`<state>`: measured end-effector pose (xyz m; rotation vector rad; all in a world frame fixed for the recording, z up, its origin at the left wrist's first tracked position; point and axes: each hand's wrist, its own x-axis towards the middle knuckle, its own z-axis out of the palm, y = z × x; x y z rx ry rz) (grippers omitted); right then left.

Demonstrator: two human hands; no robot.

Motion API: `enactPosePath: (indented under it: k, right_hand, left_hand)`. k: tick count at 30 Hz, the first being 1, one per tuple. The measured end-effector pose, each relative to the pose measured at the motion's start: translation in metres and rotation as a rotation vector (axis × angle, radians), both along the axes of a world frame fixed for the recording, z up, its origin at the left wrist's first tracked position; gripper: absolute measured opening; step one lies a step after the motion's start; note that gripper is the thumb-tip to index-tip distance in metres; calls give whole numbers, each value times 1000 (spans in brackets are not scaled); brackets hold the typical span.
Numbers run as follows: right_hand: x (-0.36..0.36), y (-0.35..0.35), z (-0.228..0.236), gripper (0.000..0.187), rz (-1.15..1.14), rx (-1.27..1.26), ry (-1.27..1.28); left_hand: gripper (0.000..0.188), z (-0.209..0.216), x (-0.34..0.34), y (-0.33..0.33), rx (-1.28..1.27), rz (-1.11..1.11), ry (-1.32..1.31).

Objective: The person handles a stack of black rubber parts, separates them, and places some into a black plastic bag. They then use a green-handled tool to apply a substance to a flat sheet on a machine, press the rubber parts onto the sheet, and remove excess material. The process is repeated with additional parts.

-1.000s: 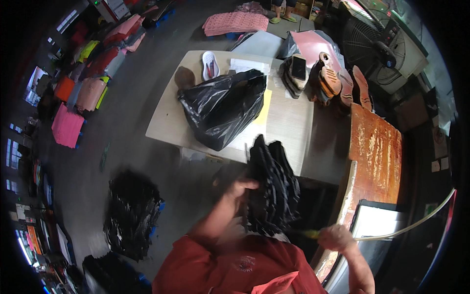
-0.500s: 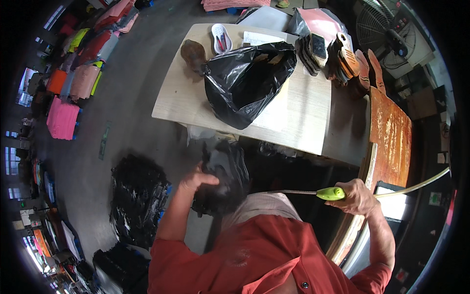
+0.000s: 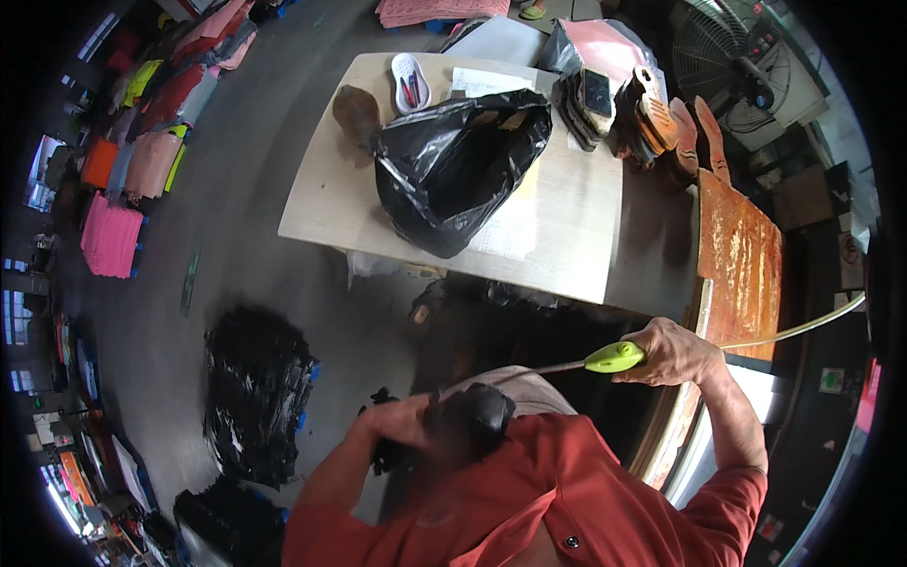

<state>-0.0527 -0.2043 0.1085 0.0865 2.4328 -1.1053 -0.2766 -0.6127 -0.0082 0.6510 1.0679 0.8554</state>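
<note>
My right hand (image 3: 669, 352) is wrapped round a lime-green air blow gun (image 3: 614, 356). Its long thin metal nozzle (image 3: 557, 367) points left across my lap, and a pale hose (image 3: 803, 328) runs off to the right from the hand. In front of my shirt, my left hand (image 3: 404, 421), smeared by motion, grips a soft black piece (image 3: 472, 420); its kind cannot be made out. The nozzle's far end reaches toward this piece, though whether they touch is unclear. An open black plastic bag (image 3: 453, 180) stands on the table beyond my hands.
The pale table (image 3: 312, 203) also bears a white tray (image 3: 410, 85) with pens, a brown sole-shaped piece (image 3: 357, 118) and papers. Stacked sole-shaped pieces (image 3: 647, 113) stand at its right, near a fan (image 3: 718, 57). A worn orange board (image 3: 742, 265) flanks my right; a black pile (image 3: 255, 397) lies left.
My left hand has drawn the black piece closer to my body and lower. The right hand with the blow gun has shifted slightly left and up.
</note>
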Motion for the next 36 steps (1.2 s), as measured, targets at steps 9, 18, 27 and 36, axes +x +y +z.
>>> enactPosePath:
  k: [9, 18, 27, 36]
  right_hand:
    - [36, 11, -15, 32, -246, -234, -60]
    - [45, 0, -11, 31, -149, -27, -133]
    - [15, -3, -6, 26, -375, -28, 13]
    - [3, -17, -3, 24, -255, 86, 172]
  left_hand:
    - [70, -1, 3, 6, -155, 154, -77]
    - [71, -36, -18, 14, -202, 594, -506]
    - [47, -104, -48, 23, 174, 1182, -508]
    - [73, -112, -97, 60, 768, 1115, -758]
